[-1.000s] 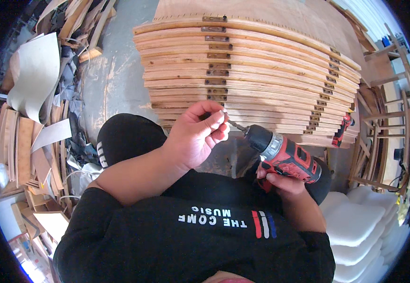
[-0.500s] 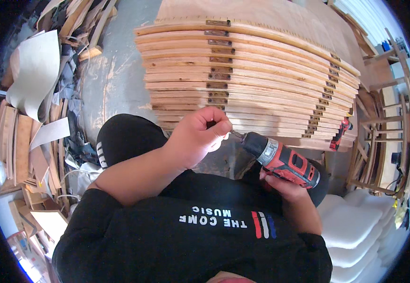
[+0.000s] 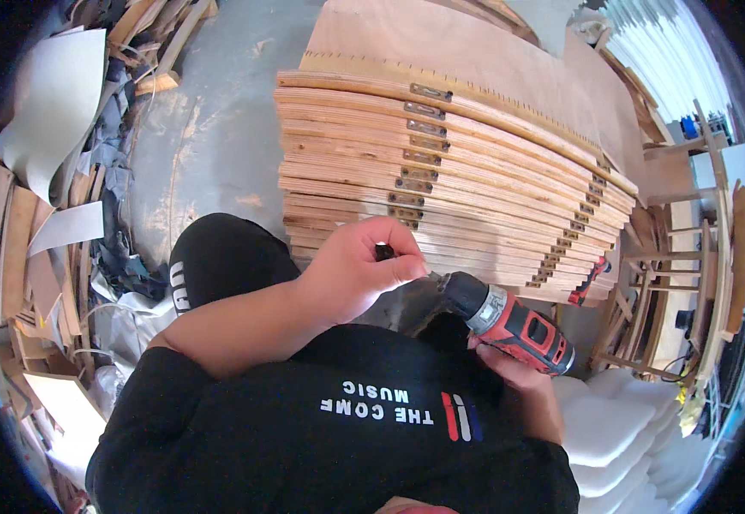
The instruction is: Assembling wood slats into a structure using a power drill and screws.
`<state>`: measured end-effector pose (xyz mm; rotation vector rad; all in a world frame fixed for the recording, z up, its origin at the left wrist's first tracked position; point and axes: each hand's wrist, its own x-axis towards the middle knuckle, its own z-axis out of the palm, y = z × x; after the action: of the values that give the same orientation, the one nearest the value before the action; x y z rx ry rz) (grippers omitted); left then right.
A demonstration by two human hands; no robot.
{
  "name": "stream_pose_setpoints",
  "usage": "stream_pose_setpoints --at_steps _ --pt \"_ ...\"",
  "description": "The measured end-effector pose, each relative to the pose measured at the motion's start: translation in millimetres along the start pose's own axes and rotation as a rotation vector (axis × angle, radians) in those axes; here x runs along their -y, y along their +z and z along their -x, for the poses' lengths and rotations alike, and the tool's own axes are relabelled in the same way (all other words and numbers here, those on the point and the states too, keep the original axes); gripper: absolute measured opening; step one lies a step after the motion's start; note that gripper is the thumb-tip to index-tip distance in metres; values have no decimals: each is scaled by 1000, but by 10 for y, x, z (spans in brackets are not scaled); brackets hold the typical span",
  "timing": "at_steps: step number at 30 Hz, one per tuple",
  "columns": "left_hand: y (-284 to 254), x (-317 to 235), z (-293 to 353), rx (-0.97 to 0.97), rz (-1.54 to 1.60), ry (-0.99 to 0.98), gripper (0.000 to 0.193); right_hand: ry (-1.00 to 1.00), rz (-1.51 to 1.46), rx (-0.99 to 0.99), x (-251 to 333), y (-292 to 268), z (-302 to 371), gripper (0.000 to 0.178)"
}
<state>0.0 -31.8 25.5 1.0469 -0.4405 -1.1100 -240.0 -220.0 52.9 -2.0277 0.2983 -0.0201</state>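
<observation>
My right hand (image 3: 514, 367) grips a red and black cordless drill (image 3: 518, 330) by its handle, chuck pointing up and left. My left hand (image 3: 359, 267) is closed in a pinch just off the chuck, at the short bit. A small dark piece (image 3: 383, 252) shows inside its curled fingers; its kind is too hidden to tell. Beyond both hands rises a stack of pale plywood strips (image 3: 347, 154), with dark metal hinge-like plates (image 3: 424, 141) in two rows across their edges.
A second red drill (image 3: 591, 278) lies at the stack's right end. A large plywood sheet (image 3: 441, 43) is behind. Wood offcuts (image 3: 25, 240) and a curled white sheet (image 3: 55, 111) pile up on the left. White foam pads (image 3: 604, 420) and wooden frames (image 3: 689, 283) stand at right.
The view has turned a little, so the stack sits lower and slants more. Both hands keep their hold, the left still pinching beside the chuck.
</observation>
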Motion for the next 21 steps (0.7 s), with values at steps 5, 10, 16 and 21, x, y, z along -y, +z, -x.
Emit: stream_pose_setpoints --at_steps 5,10,16,21 --pt "-7 -45 -78 16 178 22 17 125 -257 -35 106 39 -81 28" --pt "50 -246 -117 118 129 -80 26 201 -438 -84 671 -376 -367 36" --pt "18 -241 -237 193 -14 -49 33 452 -53 -260 1499 -760 -883 55" --pt "-2 -167 -304 218 194 -151 38 466 106 -142 1818 -807 -1235 55"
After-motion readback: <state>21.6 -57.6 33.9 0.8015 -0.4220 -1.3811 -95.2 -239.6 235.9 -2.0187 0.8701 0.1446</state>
